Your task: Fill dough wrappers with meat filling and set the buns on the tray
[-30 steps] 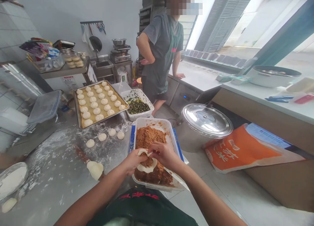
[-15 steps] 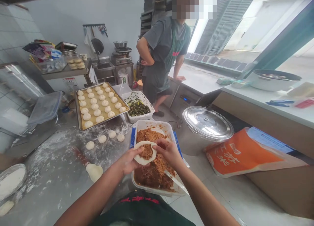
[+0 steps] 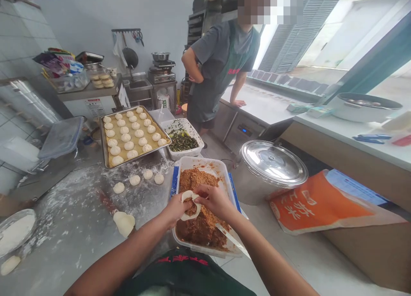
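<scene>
Between my hands is a round dough wrapper (image 3: 184, 198) with brown meat filling (image 3: 191, 208) in its middle. My left hand (image 3: 174, 209) cups it from below and the left, the thumb pressing on the filling. At the upper right edge, my right hand (image 3: 214, 200) pinches the dough, drawing the rim into folds. Both hands are over a white plastic tub (image 3: 224, 171) of the same brown filling. A flat spatula (image 3: 231, 239) sticks out of the tub at the lower right. Left of my forearm, another flattened dough wrapper (image 3: 123, 223) lies by a rolling pin (image 3: 107, 202).
A metal tray (image 3: 140, 160) bears rows of shaped buns, with several more buns (image 3: 135, 180) on the floured table. Beside it stands a tub of chopped greens (image 3: 183, 141). A flour bowl (image 3: 17, 232) sits left. At right are a lidded steel pot (image 3: 272, 163), an orange bag (image 3: 314, 204) and another person (image 3: 221, 65).
The wrapper has been gathered in smaller around its filling, and my right hand has moved slightly left along its rim. The view has shifted a little.
</scene>
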{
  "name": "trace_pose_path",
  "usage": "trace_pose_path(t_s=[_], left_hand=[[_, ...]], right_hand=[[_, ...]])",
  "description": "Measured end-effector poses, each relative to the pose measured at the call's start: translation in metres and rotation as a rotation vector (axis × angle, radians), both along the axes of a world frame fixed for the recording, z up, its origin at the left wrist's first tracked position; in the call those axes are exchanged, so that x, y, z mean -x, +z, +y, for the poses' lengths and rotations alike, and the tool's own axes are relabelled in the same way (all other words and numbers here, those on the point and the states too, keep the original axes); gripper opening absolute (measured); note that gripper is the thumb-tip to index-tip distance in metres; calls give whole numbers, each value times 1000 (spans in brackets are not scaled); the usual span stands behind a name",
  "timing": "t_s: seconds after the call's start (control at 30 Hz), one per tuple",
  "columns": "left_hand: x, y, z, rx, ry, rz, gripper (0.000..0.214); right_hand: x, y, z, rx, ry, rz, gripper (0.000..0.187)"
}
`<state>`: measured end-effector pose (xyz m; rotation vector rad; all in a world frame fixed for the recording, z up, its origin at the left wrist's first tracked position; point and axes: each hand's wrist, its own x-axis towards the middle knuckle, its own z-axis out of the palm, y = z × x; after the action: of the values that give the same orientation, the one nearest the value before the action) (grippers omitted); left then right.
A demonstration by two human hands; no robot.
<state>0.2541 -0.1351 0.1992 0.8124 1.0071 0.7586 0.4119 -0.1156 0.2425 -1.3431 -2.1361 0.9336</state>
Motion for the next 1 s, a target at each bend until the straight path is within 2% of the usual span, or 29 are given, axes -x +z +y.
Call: trace_pose_path(t_s=[0.1,0.27,0.33,0.4,0.5,0.57,0.73,0.83,0.9,1.0], left_hand=[[1,1,1,21,-82,29,28],[4,7,6,-35,-181,126,15],[6,12,9,-18,-190,112,18],[8,17,10,23,-153,-2,26],[10,23,7,62,-54,-256,37],[10,22,2,60,-3,-332,44],[6,17,-2,2,45,-195,52],[5,18,0,-51,44,-127,50],[5,19,1,-71,29,-96,47],[4,19,1,-68,-8,-42,42]], right_hand=[[1,2,0,-46,32,13,2],[6,6,2,44,23,19,15],[6,5,4,26,36,8,10],[4,3,5,-1,-14,26,2],[0,-2,5,43,-143,131,10],[-2,-4,5,88,-156,194,16],[-2,-1,4,60,-7,134,21],[-1,-1,3,44,4,79,23],[1,-1,2,-23,-18,-8,18],[4,1,-3,-207,10,-182,15]])
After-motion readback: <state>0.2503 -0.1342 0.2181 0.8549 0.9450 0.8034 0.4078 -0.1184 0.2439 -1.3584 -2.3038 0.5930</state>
